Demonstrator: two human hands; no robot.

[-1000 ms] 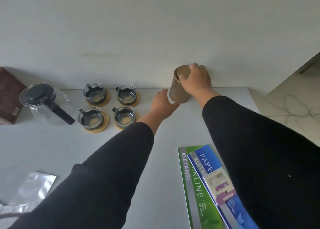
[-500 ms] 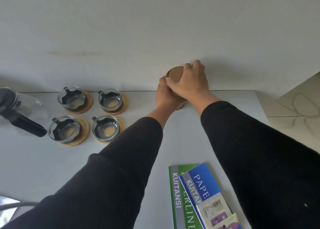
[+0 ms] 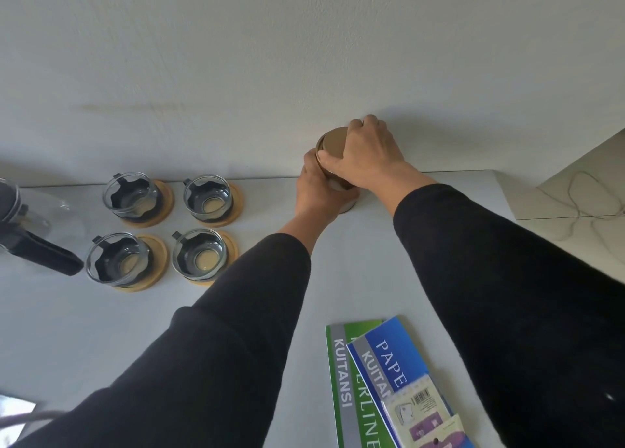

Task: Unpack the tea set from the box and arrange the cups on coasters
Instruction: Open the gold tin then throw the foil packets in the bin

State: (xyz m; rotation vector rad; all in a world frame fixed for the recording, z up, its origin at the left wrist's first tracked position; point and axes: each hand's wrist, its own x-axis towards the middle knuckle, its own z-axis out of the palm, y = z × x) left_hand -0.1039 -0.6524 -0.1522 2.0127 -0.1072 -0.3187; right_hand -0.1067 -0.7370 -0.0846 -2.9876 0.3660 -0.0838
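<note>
Several glass cups with black holders stand on round wooden coasters at the back left of the white table (image 3: 84, 329); the nearest right cup (image 3: 199, 257) sits on its coaster (image 3: 230, 244). A brown cylindrical canister (image 3: 334, 143) stands against the wall at the back. My left hand (image 3: 316, 194) grips its body from the left. My right hand (image 3: 367, 153) grips its lid from above. Most of the canister is hidden by both hands.
A glass teapot (image 3: 37, 224) with a black handle stands at the far left. Green and blue receipt books (image 3: 372, 373) with a small packet on them lie at the front right. A white wall rises behind the table. The table's right edge drops to a tiled floor with a cable.
My left hand reached forward and closed round the canister's body. My right hand stayed on the lid. The view swung right, so the cups and teapot slid leftward in frame.
</note>
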